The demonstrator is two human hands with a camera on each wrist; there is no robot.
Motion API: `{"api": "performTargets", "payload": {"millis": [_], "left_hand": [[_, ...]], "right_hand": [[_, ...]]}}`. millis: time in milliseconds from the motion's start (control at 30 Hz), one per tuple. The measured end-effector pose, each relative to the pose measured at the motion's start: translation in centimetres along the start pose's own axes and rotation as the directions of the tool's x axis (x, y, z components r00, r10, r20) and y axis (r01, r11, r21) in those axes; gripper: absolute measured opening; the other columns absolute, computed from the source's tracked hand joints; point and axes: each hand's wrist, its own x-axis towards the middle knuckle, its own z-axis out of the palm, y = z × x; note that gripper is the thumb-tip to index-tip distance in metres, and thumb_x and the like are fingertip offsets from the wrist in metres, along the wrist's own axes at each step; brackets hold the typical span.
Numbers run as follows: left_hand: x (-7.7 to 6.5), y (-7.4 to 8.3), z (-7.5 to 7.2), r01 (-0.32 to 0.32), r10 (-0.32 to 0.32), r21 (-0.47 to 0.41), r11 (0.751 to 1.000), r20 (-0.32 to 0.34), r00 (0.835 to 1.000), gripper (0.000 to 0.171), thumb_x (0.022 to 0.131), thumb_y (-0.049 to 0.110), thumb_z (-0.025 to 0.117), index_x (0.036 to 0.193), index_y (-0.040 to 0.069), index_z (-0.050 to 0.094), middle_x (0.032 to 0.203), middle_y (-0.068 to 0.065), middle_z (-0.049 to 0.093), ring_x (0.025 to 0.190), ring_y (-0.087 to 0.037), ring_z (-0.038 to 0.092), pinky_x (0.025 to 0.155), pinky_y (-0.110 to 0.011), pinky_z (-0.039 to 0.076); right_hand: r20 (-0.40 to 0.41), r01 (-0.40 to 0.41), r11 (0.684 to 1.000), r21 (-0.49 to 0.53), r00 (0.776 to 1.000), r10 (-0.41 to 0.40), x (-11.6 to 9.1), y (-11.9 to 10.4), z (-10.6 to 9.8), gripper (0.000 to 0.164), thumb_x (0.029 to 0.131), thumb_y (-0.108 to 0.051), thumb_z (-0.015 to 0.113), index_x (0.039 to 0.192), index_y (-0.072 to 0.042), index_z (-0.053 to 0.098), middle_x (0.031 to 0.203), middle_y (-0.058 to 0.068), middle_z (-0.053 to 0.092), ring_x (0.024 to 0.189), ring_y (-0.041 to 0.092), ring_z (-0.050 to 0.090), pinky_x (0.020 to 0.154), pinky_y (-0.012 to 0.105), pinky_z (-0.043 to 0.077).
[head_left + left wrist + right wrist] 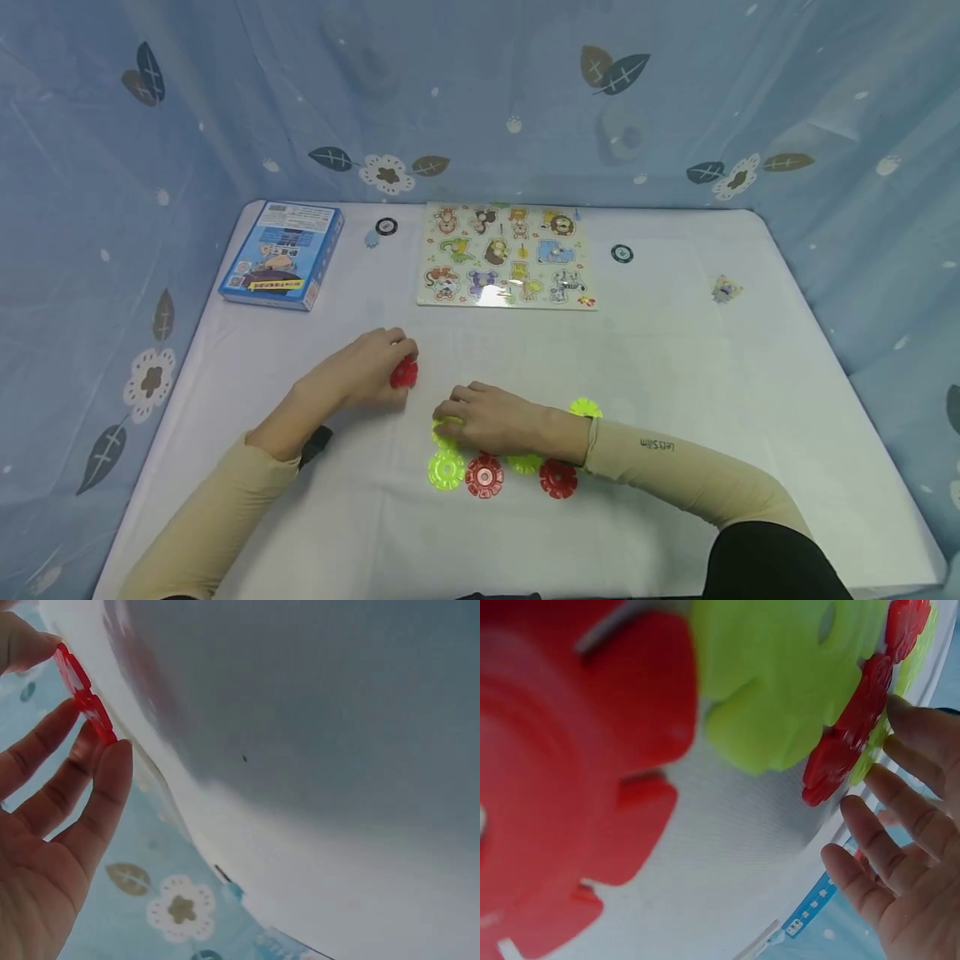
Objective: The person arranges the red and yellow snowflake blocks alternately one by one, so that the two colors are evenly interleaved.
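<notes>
In the head view my left hand (375, 367) is raised at the left, gripping a red flower-shaped disc (404, 372). The left wrist view shows that red disc (84, 697) edge-on between thumb and fingertips. To its right, my right hand (495, 417) reaches over a group of flower-shaped discs, fingers and thumb at a yellow-green disc (444, 437) partly hidden below them. In front of it lie another yellow-green disc (446, 470), a red disc (484, 476) and a darker red disc (558, 479). More yellow-green discs show beside the right wrist and forearm.
A blue box (283, 254) stands at the back left of the white table. An animal puzzle board (507, 257) lies at the back middle. Round black-rimmed tokens (622, 253) lie on either side of it, and a small colourful piece (725, 289) sits further right.
</notes>
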Motion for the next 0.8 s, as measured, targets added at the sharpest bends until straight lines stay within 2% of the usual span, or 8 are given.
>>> {"api": "performTargets", "payload": {"millis": [167,333,567,800], "left_hand": [[1.7,-1.5,0.1,0.041,-0.041,-0.033,0.999,0.010,0.999,0.046,0.074,0.028,0.076,0.114,0.012,0.061,0.105,-0.005,0.060,0.090,-0.018,0.057,0.079,-0.033,0.054],[2.5,-2.6,0.2,0.059,-0.059,-0.025,0.998,0.001,0.998,0.047,0.073,0.027,0.076,0.115,0.011,0.062,0.107,-0.007,0.060,0.091,-0.020,0.057,0.079,-0.035,0.054],[2.3,-3.2,-0.1,0.087,-0.086,-0.071,0.994,0.021,0.996,0.050,0.073,0.028,0.077,0.118,0.012,0.064,0.111,-0.008,0.058,0.095,-0.021,0.057,0.083,-0.037,0.052],[1.9,-3.5,0.1,0.098,-0.100,-0.148,0.984,-0.006,0.995,0.044,0.077,0.027,0.078,0.117,0.011,0.067,0.112,-0.008,0.061,0.098,-0.021,0.059,0.086,-0.037,0.054]], "right_hand": [[0.011,0.004,1.000,0.018,1.000,-0.004,0.2,0.1,-0.1,0.035,0.092,-0.021,0.064,0.127,-0.024,0.062,0.132,-0.006,0.059,0.117,0.013,0.055,0.098,0.026,0.048],[0.028,-0.006,0.997,0.082,1.000,0.004,0.6,0.3,-0.4,0.029,0.092,-0.025,0.063,0.121,-0.024,0.067,0.128,-0.005,0.062,0.113,0.013,0.057,0.095,0.026,0.049],[0.078,-0.040,0.979,0.201,0.997,0.025,1.5,0.5,-1.1,0.024,0.088,-0.022,0.066,0.111,-0.022,0.071,0.122,-0.003,0.063,0.105,0.014,0.059,0.088,0.023,0.050],[0.149,-0.129,0.953,0.275,0.985,0.091,2.1,0.1,-1.1,0.041,0.080,-0.031,0.076,0.118,-0.019,0.067,0.124,-0.001,0.060,0.106,0.013,0.059,0.090,0.022,0.051]]}}
